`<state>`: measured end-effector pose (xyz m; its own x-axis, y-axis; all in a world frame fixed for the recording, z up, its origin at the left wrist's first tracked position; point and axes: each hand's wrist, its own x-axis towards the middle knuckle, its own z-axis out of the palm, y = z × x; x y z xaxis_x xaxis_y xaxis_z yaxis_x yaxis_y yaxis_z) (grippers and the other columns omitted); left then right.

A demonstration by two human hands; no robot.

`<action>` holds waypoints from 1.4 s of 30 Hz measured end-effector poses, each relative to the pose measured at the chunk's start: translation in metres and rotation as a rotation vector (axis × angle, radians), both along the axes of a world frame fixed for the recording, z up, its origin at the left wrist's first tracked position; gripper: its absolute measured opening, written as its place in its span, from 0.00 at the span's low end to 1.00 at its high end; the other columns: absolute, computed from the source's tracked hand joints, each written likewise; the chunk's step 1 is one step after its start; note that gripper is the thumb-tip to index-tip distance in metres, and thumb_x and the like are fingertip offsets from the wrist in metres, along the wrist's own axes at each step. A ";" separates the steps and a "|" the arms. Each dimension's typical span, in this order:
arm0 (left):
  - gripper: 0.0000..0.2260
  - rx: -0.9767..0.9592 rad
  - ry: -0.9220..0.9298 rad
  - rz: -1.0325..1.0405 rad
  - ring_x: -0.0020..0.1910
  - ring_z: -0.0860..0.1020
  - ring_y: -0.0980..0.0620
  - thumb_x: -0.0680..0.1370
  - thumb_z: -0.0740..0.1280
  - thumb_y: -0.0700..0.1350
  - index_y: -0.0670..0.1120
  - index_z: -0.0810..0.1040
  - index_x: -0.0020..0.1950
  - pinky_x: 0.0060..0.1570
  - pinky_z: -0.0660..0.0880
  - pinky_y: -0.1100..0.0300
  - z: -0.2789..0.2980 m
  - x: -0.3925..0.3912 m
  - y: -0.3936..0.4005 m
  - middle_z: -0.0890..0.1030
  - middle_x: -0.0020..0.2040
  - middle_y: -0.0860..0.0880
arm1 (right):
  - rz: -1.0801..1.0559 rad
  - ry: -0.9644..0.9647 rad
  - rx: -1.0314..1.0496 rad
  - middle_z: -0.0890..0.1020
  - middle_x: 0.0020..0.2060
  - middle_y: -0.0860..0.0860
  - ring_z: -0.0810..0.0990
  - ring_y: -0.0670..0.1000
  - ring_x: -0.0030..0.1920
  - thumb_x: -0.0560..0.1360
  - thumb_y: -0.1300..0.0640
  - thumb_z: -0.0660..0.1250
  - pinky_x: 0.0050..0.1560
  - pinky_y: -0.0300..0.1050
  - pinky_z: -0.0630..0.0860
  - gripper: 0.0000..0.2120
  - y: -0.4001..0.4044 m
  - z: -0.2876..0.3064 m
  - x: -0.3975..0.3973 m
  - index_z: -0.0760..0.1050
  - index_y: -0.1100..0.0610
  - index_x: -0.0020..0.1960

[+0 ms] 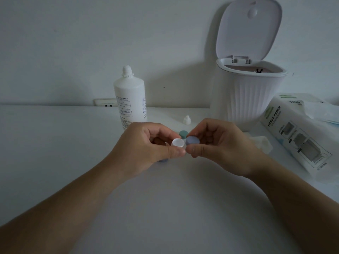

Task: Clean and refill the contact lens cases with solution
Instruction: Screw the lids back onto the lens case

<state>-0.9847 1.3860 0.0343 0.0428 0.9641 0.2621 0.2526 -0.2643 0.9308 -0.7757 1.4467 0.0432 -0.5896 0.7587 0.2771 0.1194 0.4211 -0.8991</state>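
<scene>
My left hand [148, 143] pinches a white translucent contact lens case [177, 143] above the white table, its open well facing up. My right hand [216, 142] holds the blue-grey round cap [191, 140] just right of that well, touching or nearly touching the case. A green cap [183, 133] lies on the table behind my fingers. Something blue [163, 160] peeks out under my left hand. The white solution bottle [130, 99] stands uncapped behind my left hand, and its small white cap [186, 120] sits on the table to its right.
A white ribbed bin [247, 96] with its lid up stands at the back right. A tissue paper pack [300, 132] lies along the right edge, with a crumpled tissue [262, 143] beside my right hand. A wall socket [105, 102] sits behind the bottle.
</scene>
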 end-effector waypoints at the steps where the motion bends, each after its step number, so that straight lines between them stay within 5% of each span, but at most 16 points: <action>1: 0.13 0.003 -0.004 0.000 0.34 0.80 0.50 0.61 0.80 0.54 0.52 0.87 0.43 0.40 0.81 0.50 0.000 0.000 0.000 0.86 0.37 0.45 | -0.001 -0.002 0.003 0.85 0.38 0.57 0.84 0.51 0.37 0.66 0.53 0.76 0.44 0.46 0.82 0.16 0.000 0.000 0.000 0.80 0.62 0.47; 7: 0.12 0.028 0.068 0.019 0.33 0.80 0.46 0.64 0.79 0.56 0.56 0.87 0.44 0.40 0.82 0.45 0.000 0.000 0.000 0.85 0.36 0.48 | -0.019 -0.024 0.014 0.85 0.36 0.56 0.83 0.49 0.36 0.65 0.52 0.77 0.42 0.42 0.81 0.16 0.000 0.000 0.001 0.80 0.62 0.46; 11: 0.17 0.093 0.217 0.063 0.31 0.76 0.56 0.64 0.81 0.58 0.59 0.85 0.51 0.34 0.72 0.68 0.002 -0.003 -0.002 0.82 0.33 0.59 | -0.036 -0.019 0.009 0.85 0.36 0.53 0.83 0.50 0.36 0.63 0.49 0.76 0.43 0.49 0.82 0.20 0.000 0.002 0.000 0.80 0.62 0.47; 14: 0.18 0.139 0.351 0.105 0.32 0.76 0.59 0.64 0.82 0.54 0.60 0.84 0.51 0.35 0.69 0.74 0.006 -0.007 -0.003 0.82 0.40 0.64 | -0.042 -0.022 0.008 0.85 0.35 0.51 0.82 0.50 0.36 0.62 0.47 0.76 0.43 0.50 0.81 0.23 0.000 0.002 0.001 0.79 0.63 0.47; 17: 0.17 0.158 0.514 0.117 0.35 0.76 0.55 0.65 0.82 0.50 0.63 0.82 0.50 0.36 0.69 0.74 0.008 -0.013 -0.003 0.81 0.47 0.63 | -0.045 -0.021 -0.004 0.84 0.34 0.50 0.82 0.49 0.36 0.61 0.46 0.76 0.42 0.47 0.80 0.23 0.001 0.001 0.001 0.79 0.62 0.46; 24: 0.10 0.061 0.782 0.143 0.33 0.76 0.61 0.70 0.76 0.56 0.65 0.81 0.49 0.29 0.64 0.70 0.002 -0.022 -0.003 0.77 0.36 0.68 | -0.043 -0.034 -0.004 0.84 0.35 0.50 0.82 0.48 0.36 0.61 0.45 0.77 0.41 0.42 0.80 0.21 0.005 -0.003 0.002 0.79 0.59 0.46; 28: 0.09 0.038 0.841 0.134 0.38 0.78 0.57 0.71 0.73 0.56 0.66 0.81 0.50 0.37 0.76 0.58 0.000 -0.024 0.000 0.81 0.38 0.59 | -0.030 -0.028 -0.010 0.84 0.35 0.51 0.81 0.48 0.36 0.63 0.48 0.77 0.41 0.43 0.79 0.20 0.005 -0.003 0.002 0.79 0.61 0.46; 36: 0.12 0.148 0.652 0.110 0.32 0.75 0.60 0.73 0.76 0.43 0.62 0.82 0.47 0.33 0.67 0.75 -0.002 -0.021 0.002 0.79 0.37 0.66 | -0.029 -0.014 -0.024 0.84 0.34 0.51 0.81 0.48 0.36 0.62 0.46 0.77 0.41 0.43 0.79 0.22 0.006 -0.004 0.002 0.79 0.62 0.46; 40: 0.11 0.157 0.570 0.104 0.34 0.77 0.53 0.79 0.71 0.44 0.59 0.82 0.56 0.35 0.70 0.70 -0.001 -0.022 0.006 0.79 0.47 0.58 | -0.020 -0.006 -0.034 0.83 0.33 0.50 0.81 0.47 0.35 0.62 0.48 0.77 0.40 0.40 0.79 0.22 0.006 -0.003 0.003 0.79 0.63 0.46; 42: 0.10 0.141 0.450 0.101 0.30 0.78 0.54 0.82 0.67 0.43 0.59 0.81 0.55 0.32 0.72 0.66 -0.002 -0.023 0.006 0.78 0.44 0.58 | -0.016 -0.012 -0.031 0.83 0.33 0.49 0.81 0.47 0.35 0.62 0.47 0.77 0.39 0.40 0.78 0.21 0.006 -0.002 0.003 0.79 0.62 0.46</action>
